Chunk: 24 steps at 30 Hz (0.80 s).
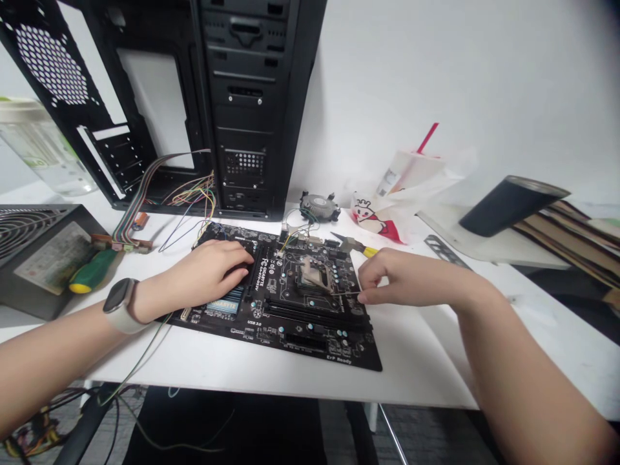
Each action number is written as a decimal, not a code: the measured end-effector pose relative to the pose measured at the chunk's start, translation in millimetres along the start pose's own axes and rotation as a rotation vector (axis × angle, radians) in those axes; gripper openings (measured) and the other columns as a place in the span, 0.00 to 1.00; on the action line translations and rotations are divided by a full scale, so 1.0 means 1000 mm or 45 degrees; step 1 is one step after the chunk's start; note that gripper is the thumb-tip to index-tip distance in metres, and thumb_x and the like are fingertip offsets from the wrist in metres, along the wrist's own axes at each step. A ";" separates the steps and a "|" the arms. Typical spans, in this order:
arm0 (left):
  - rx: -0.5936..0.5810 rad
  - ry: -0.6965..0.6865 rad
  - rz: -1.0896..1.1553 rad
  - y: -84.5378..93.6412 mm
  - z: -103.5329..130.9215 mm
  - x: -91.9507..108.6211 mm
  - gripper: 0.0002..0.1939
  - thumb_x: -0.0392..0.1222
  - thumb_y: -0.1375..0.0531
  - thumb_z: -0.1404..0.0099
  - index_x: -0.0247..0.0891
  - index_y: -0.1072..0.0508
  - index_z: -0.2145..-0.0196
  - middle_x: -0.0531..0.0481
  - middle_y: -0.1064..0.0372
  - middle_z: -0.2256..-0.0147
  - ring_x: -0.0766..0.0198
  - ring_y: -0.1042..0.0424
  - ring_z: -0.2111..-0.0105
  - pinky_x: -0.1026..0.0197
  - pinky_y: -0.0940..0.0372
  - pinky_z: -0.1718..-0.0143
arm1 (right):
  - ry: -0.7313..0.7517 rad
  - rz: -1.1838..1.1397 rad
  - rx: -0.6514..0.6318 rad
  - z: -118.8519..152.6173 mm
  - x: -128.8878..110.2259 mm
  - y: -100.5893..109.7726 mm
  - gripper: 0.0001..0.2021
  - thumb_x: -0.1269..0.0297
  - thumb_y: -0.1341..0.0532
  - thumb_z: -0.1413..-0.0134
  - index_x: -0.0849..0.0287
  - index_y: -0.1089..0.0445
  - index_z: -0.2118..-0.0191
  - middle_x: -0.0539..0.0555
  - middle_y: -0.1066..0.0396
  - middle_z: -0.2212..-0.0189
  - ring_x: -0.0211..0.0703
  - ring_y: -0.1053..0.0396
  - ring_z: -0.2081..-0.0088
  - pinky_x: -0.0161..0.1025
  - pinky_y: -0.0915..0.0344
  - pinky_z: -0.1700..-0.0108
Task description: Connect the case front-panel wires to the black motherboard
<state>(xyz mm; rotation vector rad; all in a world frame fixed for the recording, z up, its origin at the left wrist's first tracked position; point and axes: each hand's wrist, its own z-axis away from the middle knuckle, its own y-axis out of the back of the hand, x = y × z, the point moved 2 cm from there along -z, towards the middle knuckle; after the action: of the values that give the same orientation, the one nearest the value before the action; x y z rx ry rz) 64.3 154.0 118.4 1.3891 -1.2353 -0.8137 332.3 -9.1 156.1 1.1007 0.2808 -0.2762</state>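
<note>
Nearest the camera, both forearms are brought in from the lower corners: the right one (508, 336) from the lower right, the left one, with a watch (119, 303) worn at the wrist, from the lower left. Between them the board (261, 339) is laid flat on the counter (416, 368), at the centre of the frame, close to the front edge, probably so that it can be reached from both sides.

The left hand (216, 268) is rested over the board's left part, thumb and fingers apart and nothing gripped; the board is likely being steadied by it. The right hand (394, 278) is held at the board's right side, thumb and bent fingers seemingly pinched on the thin lever (346, 294) by the socket (312, 278). A low side approach is apparently used so that the small parts are not knocked.

The cooler (320, 206) is set just behind the board, where the socket is left uncovered. The case (252, 129) is stood upright at upper left, probably to free the front for handwork. At left, the screwdriver (94, 271) is placed beside the power supply (48, 258). The cup (411, 171) is kept toward the upper right, behind the hands, presumably away from elbows.
</note>
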 end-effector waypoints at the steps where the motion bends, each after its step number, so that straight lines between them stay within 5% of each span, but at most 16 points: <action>1: -0.001 0.001 0.002 0.000 0.000 0.000 0.16 0.41 0.51 0.30 0.36 0.26 0.53 0.42 0.26 0.57 0.52 0.27 0.57 0.46 0.33 0.51 | -0.049 0.011 -0.033 -0.001 0.001 -0.001 0.18 0.51 0.42 0.49 0.59 0.36 0.80 0.49 0.37 0.79 0.35 0.42 0.75 0.36 0.45 0.71; 11: -0.007 0.042 -0.010 0.000 0.000 -0.003 0.16 0.42 0.51 0.30 0.35 0.27 0.53 0.42 0.26 0.56 0.52 0.27 0.57 0.46 0.33 0.50 | -0.125 0.008 -0.019 -0.004 -0.005 -0.002 0.18 0.54 0.43 0.49 0.59 0.42 0.82 0.48 0.45 0.82 0.34 0.49 0.77 0.36 0.50 0.73; 15: -0.022 0.056 -0.033 0.000 0.000 -0.004 0.16 0.42 0.51 0.30 0.36 0.27 0.53 0.42 0.26 0.56 0.52 0.27 0.57 0.46 0.33 0.49 | -0.104 -0.045 0.009 -0.005 -0.009 0.000 0.13 0.55 0.42 0.49 0.58 0.26 0.66 0.50 0.30 0.74 0.39 0.36 0.71 0.37 0.41 0.68; 19: -0.011 0.053 -0.052 0.000 0.000 -0.004 0.17 0.42 0.51 0.30 0.35 0.27 0.52 0.42 0.26 0.56 0.52 0.27 0.57 0.46 0.33 0.49 | -0.098 0.079 0.112 -0.006 -0.012 -0.001 0.16 0.61 0.42 0.48 0.58 0.28 0.54 0.51 0.30 0.72 0.41 0.34 0.71 0.38 0.39 0.67; 22: -0.008 0.054 -0.053 0.000 0.000 -0.003 0.17 0.42 0.52 0.29 0.34 0.27 0.53 0.41 0.26 0.56 0.51 0.27 0.56 0.45 0.33 0.49 | -0.037 0.107 0.300 -0.007 -0.012 -0.005 0.30 0.64 0.40 0.50 0.58 0.39 0.39 0.58 0.29 0.54 0.48 0.29 0.57 0.44 0.32 0.58; 24: -0.011 0.053 -0.051 0.000 0.000 -0.003 0.17 0.42 0.52 0.29 0.33 0.27 0.53 0.40 0.26 0.56 0.51 0.27 0.56 0.44 0.33 0.49 | 0.063 0.134 0.386 -0.008 -0.011 -0.010 0.41 0.68 0.40 0.50 0.51 0.53 0.30 0.60 0.44 0.35 0.55 0.35 0.42 0.49 0.32 0.46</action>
<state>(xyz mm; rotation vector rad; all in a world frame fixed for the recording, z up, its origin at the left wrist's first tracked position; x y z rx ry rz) 63.6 156.7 118.0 1.4206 -1.1740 -0.8131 317.9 -4.7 148.5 1.4189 0.2281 -0.2015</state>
